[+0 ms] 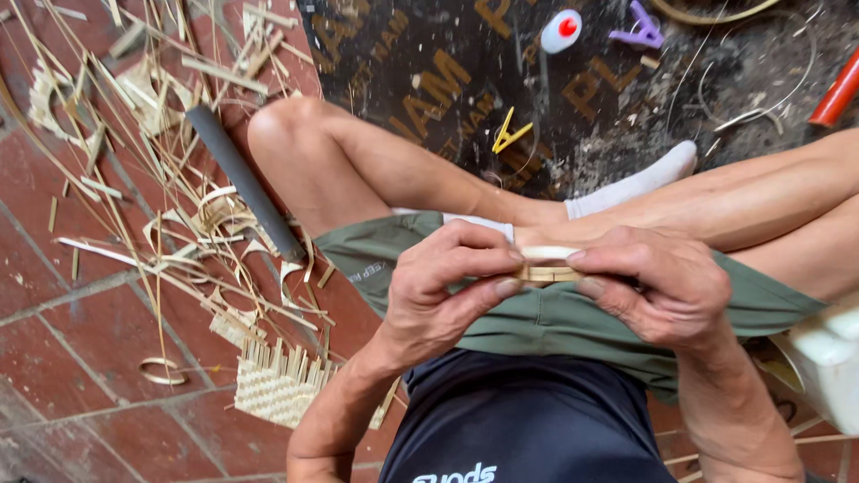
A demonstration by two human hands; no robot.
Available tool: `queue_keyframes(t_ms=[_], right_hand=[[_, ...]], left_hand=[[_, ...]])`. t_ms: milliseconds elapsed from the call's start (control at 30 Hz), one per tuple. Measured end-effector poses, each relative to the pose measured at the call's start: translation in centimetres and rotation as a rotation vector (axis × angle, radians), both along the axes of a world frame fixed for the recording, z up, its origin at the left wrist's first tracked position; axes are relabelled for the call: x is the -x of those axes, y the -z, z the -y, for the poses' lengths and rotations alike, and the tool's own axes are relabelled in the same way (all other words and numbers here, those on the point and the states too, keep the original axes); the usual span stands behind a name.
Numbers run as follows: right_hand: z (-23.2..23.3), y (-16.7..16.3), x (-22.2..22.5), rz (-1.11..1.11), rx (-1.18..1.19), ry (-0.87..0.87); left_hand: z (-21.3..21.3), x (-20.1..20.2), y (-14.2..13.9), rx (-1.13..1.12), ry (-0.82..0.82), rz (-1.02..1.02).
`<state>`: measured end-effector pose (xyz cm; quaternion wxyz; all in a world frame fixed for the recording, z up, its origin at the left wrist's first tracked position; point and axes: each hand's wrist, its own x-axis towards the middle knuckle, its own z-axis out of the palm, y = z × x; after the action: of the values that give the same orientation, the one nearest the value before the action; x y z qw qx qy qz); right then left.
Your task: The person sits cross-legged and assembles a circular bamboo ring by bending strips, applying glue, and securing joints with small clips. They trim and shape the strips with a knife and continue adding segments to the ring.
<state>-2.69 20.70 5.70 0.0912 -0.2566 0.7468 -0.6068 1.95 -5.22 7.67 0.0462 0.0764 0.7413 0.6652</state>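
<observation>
I sit cross-legged and hold a small bundle of thin bamboo strips (546,265) over my lap. My left hand (443,291) pinches the bundle's left end between thumb and fingers. My right hand (658,286) grips its right end, fingers curled around it. Both hands meet at the middle of the view, above my green shorts (546,326).
A woven bamboo mat piece (277,385) lies on the red tile floor at lower left, among scattered bamboo strips and curls (179,206). A dark tube (243,179) rests by my knee. On the dark board ahead lie a yellow clip (510,132), a white bottle (561,31), a purple clip (640,27).
</observation>
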Motion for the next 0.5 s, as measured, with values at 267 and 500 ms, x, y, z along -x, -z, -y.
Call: queue_keyframes(t_ms=[267,500], right_hand=[[0.8,-1.7,0.9,-0.140,-0.098,-0.165],[0.7,-1.7,0.7,-0.065,-0.080,-0.148]], left_hand=[[0.0,-0.1,-1.2,0.227,0.122,-0.146],[-0.5,-0.1,-0.8,0.171,0.118,-0.114]])
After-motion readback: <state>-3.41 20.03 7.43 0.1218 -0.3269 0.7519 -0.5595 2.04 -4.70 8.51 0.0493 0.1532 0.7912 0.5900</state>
